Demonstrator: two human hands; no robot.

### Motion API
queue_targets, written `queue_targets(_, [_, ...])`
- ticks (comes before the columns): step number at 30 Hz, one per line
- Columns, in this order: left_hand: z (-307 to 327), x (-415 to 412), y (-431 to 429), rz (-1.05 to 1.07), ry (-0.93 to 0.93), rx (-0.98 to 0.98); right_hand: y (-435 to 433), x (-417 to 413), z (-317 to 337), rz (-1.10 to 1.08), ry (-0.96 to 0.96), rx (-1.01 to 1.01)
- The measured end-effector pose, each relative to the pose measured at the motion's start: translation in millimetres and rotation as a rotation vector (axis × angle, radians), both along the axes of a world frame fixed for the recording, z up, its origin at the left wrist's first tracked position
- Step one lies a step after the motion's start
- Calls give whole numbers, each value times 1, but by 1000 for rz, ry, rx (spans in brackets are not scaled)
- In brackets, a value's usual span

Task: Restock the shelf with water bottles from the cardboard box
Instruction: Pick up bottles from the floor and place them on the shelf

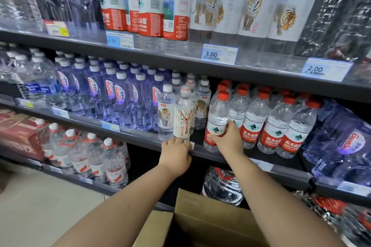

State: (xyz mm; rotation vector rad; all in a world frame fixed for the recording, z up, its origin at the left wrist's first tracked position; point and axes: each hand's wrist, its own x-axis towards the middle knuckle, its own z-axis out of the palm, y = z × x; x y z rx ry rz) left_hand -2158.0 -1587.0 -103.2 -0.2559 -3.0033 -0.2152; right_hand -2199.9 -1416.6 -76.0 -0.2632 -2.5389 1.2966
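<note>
One red-capped bottle [217, 118], "3.00" tag [219, 54] above

This is a shop, in its bottled-water aisle. Dark metal shelves [200, 66] run in tiers from left to right, packed with rows of one bottle brand after another. Price tags [219, 54] with barcodes, reading 3.00 and 2.00, are clipped along the shelf edges. An open cardboard box [210, 220] sits near, below the shelves, over a pale floor [40, 206].

Head view, close, facing shelf [140, 135], angled down
</note>
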Motion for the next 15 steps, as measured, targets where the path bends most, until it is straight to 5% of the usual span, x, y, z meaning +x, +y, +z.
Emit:
queue_targets(5, [18,19,-27,39,41,15,-34,42,6,-6,238,147])
queue_targets(10, [39,54,-80,138,108,35,-89,76,13,442,137,446])
queue_targets(15, [24,106,-157,279,79,19,-150,106,2,655,31,531])
